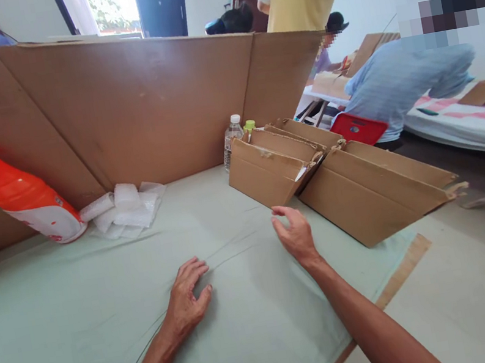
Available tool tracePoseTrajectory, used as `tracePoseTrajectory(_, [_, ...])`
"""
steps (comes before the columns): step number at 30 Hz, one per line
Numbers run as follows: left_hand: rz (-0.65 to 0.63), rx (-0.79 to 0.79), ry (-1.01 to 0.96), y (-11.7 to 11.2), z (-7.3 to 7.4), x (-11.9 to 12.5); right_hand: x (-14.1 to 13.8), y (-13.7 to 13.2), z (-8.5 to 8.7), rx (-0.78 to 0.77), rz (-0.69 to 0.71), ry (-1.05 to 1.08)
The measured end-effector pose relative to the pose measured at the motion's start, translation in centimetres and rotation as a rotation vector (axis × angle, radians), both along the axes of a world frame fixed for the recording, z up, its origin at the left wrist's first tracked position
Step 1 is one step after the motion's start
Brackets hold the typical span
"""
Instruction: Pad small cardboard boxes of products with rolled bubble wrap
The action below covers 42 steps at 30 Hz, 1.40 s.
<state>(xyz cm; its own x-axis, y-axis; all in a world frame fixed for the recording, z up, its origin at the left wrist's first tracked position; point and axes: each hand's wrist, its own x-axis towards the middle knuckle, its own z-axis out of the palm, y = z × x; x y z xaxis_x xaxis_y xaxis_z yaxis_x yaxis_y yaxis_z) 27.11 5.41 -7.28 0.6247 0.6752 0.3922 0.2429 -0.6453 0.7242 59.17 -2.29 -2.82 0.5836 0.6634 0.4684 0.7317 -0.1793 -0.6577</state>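
Note:
My left hand (188,296) rests low over the pale green cloth (89,318), its fingers and thumb apart with nothing in them. To the right, my right hand (295,233) is raised slightly with curled fingers and a gap between thumb and forefinger; nothing shows in it. Just beyond that hand stands a small open cardboard box (263,168), and a larger open cardboard box (365,192) sits right of it. I cannot see what the boxes contain.
A tall cardboard screen (155,103) borders the back. An orange bottle (24,193) leans there, beside folded bubble wrap (129,210). A clear plastic bottle (232,143) and a green-capped bottle (249,126) stand behind the boxes. A person in blue (406,79) sits at the right.

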Motion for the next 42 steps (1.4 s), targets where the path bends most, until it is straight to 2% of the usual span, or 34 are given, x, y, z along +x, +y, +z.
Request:
tracePoseTrajectory(2, [-0.004, 0.007, 0.0, -0.1, 0.1, 0.0, -1.5, 2.1, 1.5, -0.062, 0.144, -0.089])
tracePoseTrajectory(4, [-0.004, 0.009, -0.001, -0.1, 0.2, 0.0, -2.3, 5.6, 2.8, -0.17, 0.294, -0.175])
tracePoseTrajectory(6, [-0.003, 0.003, -0.003, -0.1, 0.1, 0.0, -2.3, 9.6, 3.4, -0.268, 0.371, -0.217])
tracePoseTrajectory(10, [0.001, -0.004, -0.015, -0.1, -0.1, 0.1, -0.2, 15.7, 3.1, -0.338, 0.319, -0.186])
tracePoseTrajectory(13, [0.003, -0.002, -0.031, -0.2, -0.3, 0.1, 1.9, 17.5, 2.2, -0.339, 0.288, -0.174])
tracePoseTrajectory(18, [-0.021, -0.004, -0.034, -0.2, -0.3, 0.1, 4.4, 17.2, 1.5, -0.345, 0.26, -0.175])
tracePoseTrajectory(22, [-0.021, -0.015, -0.028, -0.1, -0.2, 0.1, 3.8, 15.3, 0.7, -0.38, 0.292, -0.193])
tracePoseTrajectory(25, [-0.027, -0.031, -0.01, -0.1, 0.1, 0.3, 0.4, 13.5, -0.8, -0.389, 0.388, -0.221])
tracePoseTrajectory(28, [-0.048, -0.013, 0.005, -0.2, 0.6, 0.8, -4.7, 12.4, -2.7, -0.361, 0.525, -0.247])
tracePoseTrajectory(31, [-0.025, 0.023, 0.044, 0.0, 1.1, 1.0, -10.3, 12.6, -4.1, -0.306, 0.646, -0.27])
tracePoseTrajectory(34, [-0.004, 0.068, 0.085, -0.1, 1.4, 0.5, -14.5, 13.4, -4.5, -0.237, 0.689, -0.297])
tracePoseTrajectory(36, [0.007, 0.099, 0.11, -0.3, 1.7, -0.8, -15.8, 13.7, -4.4, -0.196, 0.693, -0.316])
tracePoseTrajectory(38, [0.049, 0.124, 0.138, -0.2, 2.0, -3.1, -16.0, 13.8, -4.4, -0.165, 0.698, -0.329])
tracePoseTrajectory(40, [0.143, 0.144, 0.173, 0.8, 2.4, -6.4, -15.6, 13.8, -4.6, -0.137, 0.697, -0.34])
tracePoseTrajectory(42, [0.296, 0.164, 0.212, 2.7, 3.3, -10.7, -15.0, 14.1, -5.1, -0.102, 0.684, -0.364])
